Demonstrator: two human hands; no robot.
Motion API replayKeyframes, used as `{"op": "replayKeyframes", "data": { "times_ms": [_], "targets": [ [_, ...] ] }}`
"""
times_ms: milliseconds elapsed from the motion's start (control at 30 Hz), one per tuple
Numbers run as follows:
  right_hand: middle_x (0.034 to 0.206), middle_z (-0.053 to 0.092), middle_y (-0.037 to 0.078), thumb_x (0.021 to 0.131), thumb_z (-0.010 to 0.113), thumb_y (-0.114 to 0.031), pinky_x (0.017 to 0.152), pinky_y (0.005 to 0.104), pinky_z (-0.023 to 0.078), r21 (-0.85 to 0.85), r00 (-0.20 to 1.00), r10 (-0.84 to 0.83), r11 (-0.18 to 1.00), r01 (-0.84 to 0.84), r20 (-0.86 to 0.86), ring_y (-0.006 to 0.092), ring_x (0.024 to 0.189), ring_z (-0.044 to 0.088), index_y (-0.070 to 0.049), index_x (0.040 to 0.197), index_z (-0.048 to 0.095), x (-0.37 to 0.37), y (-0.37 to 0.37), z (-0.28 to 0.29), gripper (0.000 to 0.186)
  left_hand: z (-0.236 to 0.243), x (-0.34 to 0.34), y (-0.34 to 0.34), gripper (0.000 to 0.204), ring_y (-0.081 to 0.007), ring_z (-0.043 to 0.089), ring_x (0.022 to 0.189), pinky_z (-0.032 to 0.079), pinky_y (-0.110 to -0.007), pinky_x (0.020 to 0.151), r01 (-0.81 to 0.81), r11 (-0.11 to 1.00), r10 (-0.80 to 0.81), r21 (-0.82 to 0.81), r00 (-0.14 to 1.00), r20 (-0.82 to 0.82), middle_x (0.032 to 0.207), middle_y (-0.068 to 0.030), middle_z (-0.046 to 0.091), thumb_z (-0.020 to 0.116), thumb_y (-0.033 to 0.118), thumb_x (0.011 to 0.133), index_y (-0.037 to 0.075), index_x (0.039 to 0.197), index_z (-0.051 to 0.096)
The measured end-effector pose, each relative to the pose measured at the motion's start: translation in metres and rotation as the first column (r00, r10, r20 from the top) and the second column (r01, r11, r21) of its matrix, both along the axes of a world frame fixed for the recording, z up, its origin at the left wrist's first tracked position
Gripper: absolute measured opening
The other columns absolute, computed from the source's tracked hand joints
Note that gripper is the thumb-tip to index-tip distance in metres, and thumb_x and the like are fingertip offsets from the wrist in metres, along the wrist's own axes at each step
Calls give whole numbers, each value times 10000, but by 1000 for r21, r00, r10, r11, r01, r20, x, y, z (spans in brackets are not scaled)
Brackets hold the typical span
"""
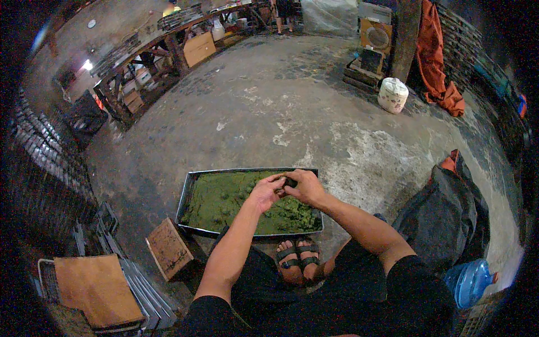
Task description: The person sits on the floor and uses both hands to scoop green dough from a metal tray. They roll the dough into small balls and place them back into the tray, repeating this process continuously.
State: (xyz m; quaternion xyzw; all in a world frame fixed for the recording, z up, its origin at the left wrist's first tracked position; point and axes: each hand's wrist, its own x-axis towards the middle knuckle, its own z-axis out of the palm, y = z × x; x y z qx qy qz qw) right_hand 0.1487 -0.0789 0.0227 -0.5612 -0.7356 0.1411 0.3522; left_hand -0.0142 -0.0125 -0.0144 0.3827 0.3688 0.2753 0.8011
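Note:
Both my hands meet above a shallow metal-edged tray [193,216] on the floor. Crumbly, moss-green material [224,194] fills it, smoother at the left and more broken up at the lower right. My left hand [268,192] is closed, its fingertips brought against those of the other hand. My right hand [306,188] curls over from the right side, also closed. Between the fingers shows a small dark lump [289,182], mostly hidden by them, so its exact kind cannot be made out.
Beside the tray's lower left stands a wooden block [169,249]. A chair with a tan board [98,289] is at the near left. To the right lie a dark sack [443,219] and a blue water jug [470,282]. A white lidded container [393,95] stands farther off.

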Motion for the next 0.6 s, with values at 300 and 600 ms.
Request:
{"op": "replayKeyframes", "data": {
  "times_ms": [300, 600],
  "targets": [
    [793, 652, 147, 725, 676, -225, 653, 321, 505, -151, 973, -66, 988, 33, -219, 219, 708, 647, -17, 1031, 643, 3, -1, 10, 371, 14, 0, -6, 241, -127, 579, 732, 476, -244, 599, -37, 999, 39, 35, 997, -61, 929, -17, 619, 575, 172, 895, 70, 1113, 580],
    [701, 558, 31, 862, 567, -174, 528, 296, 479, -567, 122, -560, 761, -317, -820, 160, 610, 574, -63, 899, 556, 37, 23, -17, 118, 18, -6, -1, 396, -218, 544, 646, 490, -368, 593, -212, 951, 240, -226, 966, 101, 741, -105, 563, 576, 462, 854, 73, 871, 505]
  ]
}}
